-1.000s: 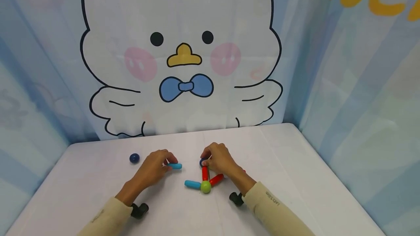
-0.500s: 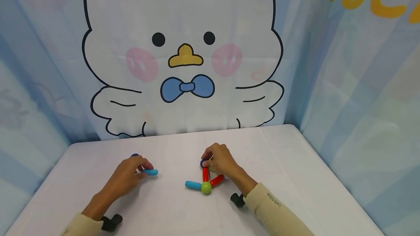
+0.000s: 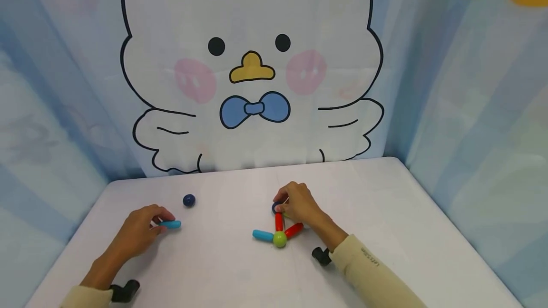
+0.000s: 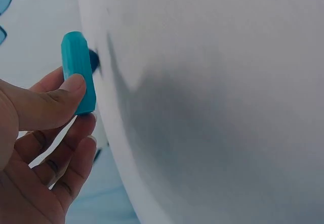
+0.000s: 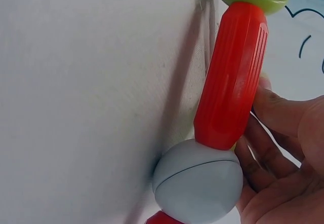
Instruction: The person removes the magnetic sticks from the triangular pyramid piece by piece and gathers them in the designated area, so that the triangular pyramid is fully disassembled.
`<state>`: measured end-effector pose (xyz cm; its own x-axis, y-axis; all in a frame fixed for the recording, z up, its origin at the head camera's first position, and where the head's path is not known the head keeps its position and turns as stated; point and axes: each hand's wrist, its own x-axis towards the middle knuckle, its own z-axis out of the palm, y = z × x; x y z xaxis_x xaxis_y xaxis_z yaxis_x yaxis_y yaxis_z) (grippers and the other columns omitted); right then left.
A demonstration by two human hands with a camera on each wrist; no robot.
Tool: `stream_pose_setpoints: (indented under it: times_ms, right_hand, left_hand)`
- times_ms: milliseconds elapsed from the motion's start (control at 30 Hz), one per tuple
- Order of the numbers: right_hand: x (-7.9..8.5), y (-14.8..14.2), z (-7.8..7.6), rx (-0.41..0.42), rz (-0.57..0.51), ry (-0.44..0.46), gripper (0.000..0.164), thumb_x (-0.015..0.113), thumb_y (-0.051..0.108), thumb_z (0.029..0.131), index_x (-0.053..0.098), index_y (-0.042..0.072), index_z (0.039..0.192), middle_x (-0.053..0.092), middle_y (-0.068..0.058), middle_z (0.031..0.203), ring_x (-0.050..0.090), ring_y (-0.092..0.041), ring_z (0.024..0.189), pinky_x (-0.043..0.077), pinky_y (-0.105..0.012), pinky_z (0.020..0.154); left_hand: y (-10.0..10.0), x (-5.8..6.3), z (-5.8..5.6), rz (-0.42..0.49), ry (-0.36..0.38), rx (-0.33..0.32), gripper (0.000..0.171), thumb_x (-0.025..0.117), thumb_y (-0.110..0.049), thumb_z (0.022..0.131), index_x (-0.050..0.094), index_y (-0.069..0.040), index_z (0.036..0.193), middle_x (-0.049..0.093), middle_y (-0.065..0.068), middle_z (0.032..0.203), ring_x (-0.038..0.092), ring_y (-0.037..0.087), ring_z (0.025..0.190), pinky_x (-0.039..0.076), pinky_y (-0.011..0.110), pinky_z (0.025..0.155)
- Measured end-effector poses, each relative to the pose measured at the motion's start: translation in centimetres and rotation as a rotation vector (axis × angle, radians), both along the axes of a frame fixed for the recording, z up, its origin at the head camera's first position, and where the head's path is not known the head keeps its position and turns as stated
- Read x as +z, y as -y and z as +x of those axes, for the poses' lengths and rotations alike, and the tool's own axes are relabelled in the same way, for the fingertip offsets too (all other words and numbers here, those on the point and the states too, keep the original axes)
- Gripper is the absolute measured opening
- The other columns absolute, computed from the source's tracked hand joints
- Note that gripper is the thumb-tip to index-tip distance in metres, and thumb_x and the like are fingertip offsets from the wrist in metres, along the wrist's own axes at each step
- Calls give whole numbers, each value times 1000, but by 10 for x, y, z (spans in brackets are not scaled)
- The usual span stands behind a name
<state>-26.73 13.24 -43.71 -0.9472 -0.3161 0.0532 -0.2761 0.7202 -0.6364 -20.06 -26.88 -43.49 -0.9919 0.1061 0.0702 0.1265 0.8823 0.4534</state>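
Thumb and fingers of my left hand (image 3: 139, 229) pinch a light blue rod (image 3: 172, 224) above the left part of the table; the left wrist view shows the rod (image 4: 77, 74) upright in the grip. My right hand (image 3: 299, 203) grips a dark blue ball (image 3: 276, 207), half hidden by the fingers, at the far end of a red rod (image 3: 279, 222). That rod joins a green ball (image 3: 279, 239), which also bears a second red rod (image 3: 294, 230) and a light blue rod (image 3: 262, 235). In the right wrist view, a grey ball (image 5: 197, 183) ends a red rod (image 5: 233, 77).
A loose dark blue ball (image 3: 189, 200) lies at the back left of the white table (image 3: 222, 270), beyond my left hand. A curtain with a cartoon bird (image 3: 252, 141) hangs behind the table, with more curtain on both sides. Black camera mounts (image 3: 125, 291) sit under the wrists.
My left hand has moved left, away from the joined pieces, carrying the light blue rod past the loose dark blue ball. My right hand keeps its grip in the same place; the head view has shifted slightly.
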Motion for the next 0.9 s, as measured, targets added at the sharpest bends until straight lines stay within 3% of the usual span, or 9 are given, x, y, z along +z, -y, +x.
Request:
stream_pose_setpoints:
  times_ms: [400, 700, 900]
  right_hand:
    - [2, -3, -1, -9, 15, -7, 12, 84, 11, 91, 82, 11, 103, 78, 1, 94, 65, -13, 85, 59, -35, 90]
    - [1, -2, -1, -17, 8, 7, 11, 85, 11, 91, 82, 12, 101, 77, 1, 93, 64, -13, 85, 59, -34, 87]
    - [1, -1, -1, -13, 4, 17, 10, 85, 12, 91, 82, 13, 101, 77, 2, 93, 64, -13, 84, 59, -33, 86]
  left_hand:
    - [49, -2, 12, -57, 23, 43, 24, 77, 11, 86, 75, -4, 104, 75, 9, 101, 67, 24, 89, 60, 50, 82]
    - [61, -4, 13, -43, 166, 57, 22, 75, 10, 89, 74, -6, 103, 75, 5, 99, 65, 19, 89, 59, 44, 81]
    - [66, -1, 15, -49, 202, 38, 24, 75, 12, 86, 75, -7, 101, 74, 2, 97, 64, 17, 87, 58, 41, 79]
